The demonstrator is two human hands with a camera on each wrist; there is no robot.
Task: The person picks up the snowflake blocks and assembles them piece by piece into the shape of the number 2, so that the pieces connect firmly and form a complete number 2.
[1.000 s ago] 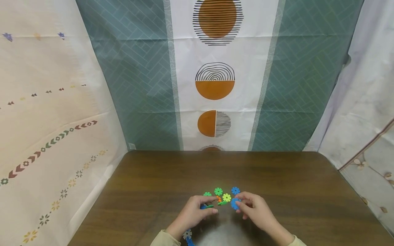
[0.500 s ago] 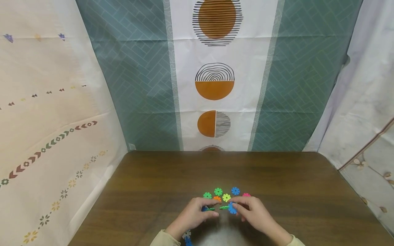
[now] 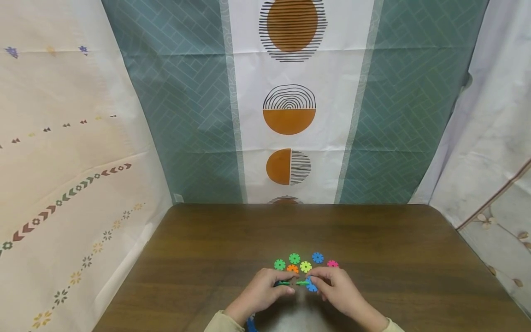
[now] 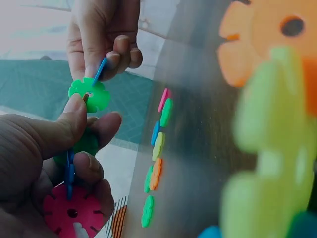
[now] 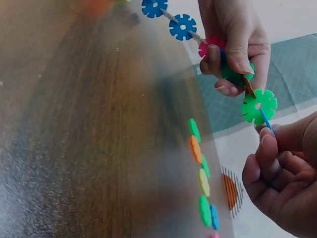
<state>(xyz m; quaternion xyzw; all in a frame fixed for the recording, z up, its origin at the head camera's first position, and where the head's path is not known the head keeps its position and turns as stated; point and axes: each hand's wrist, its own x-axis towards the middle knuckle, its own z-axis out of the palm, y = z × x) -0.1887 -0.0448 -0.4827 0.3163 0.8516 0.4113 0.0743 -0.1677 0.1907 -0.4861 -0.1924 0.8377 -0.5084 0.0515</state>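
Holding a chain (image 5: 183, 27) of slotted discs between two hands, low centre of the head frame, above the table (image 3: 207, 249). Left hand (image 3: 265, 288): thumb and fingers pinching the dark green disc (image 5: 233, 75), the other fingers curled about the links below it. Right hand (image 3: 338, 288): thumb and forefinger pinching a blue disc (image 4: 100, 71), remaining fingers curled in. That blue disc meets the bright green disc (image 5: 266, 101) edge-on, right of centre in the right wrist frame; depth in the slot, cannot tell. A brown disc (image 5: 249, 87) sits between bright green and dark green. Beyond the left hand the chain runs to a pink disc (image 4: 59, 210), lower left of the left wrist frame, then grey and blue links at the top of the right wrist frame. Loose discs lie on the table just past the hands in the head frame: two green, an orange (image 3: 292, 267), a yellow (image 3: 305, 264), a blue, a pink at the right end; wrist views show a third green. Large blurred yellow and orange shapes, right side of the left wrist frame. Patterned cloth (image 3: 199, 115) fills the upper head frame; pale sleeves (image 3: 224, 323) at bottom edge.
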